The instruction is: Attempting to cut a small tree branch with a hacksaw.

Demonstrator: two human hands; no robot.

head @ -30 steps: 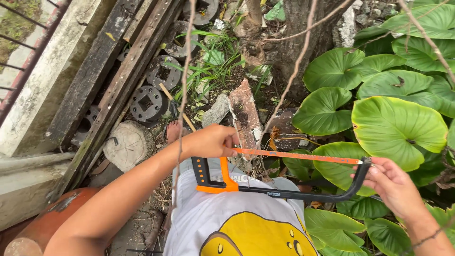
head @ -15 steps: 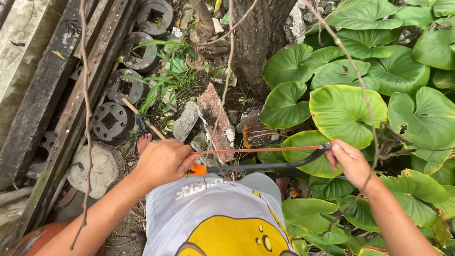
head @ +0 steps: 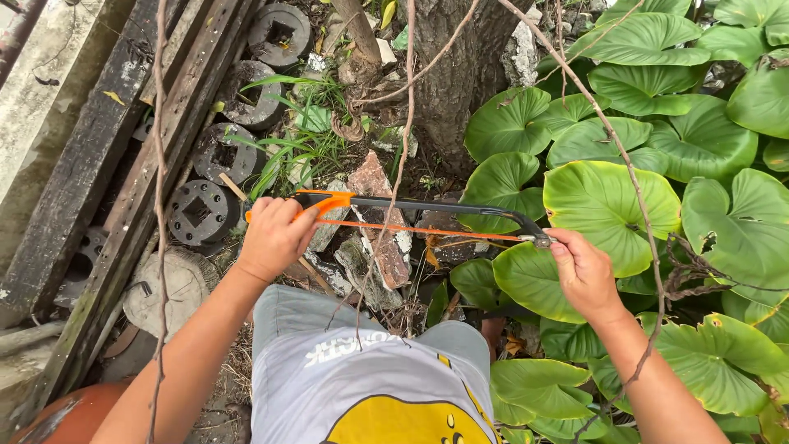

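The person stands over a rough patch of ground, holding a bow saw (head: pixel 411 210) level in front of the body, just above waist height. The left hand (head: pixel 271 238) is closed around the orange grip at the saw's left end. The right hand (head: pixel 585 271) pinches the far right tip of the black frame, fingers curled onto the spot where the thin orange blade meets it. The blade runs straight between the two hands, under the black bow.

A thin hanging vine (head: pixel 403 148) drops down across the middle of the saw; I cannot tell if it touches the blade. Farther off rises a tree trunk (head: pixel 460 74). Below the saw lie broken bricks (head: pixel 378 222) and rubble. On the right spread broad green leaves (head: pixel 608 201). On the left, dark wooden planks (head: pixel 99 164) slant away, with round concrete blocks (head: pixel 201 212) beside them.
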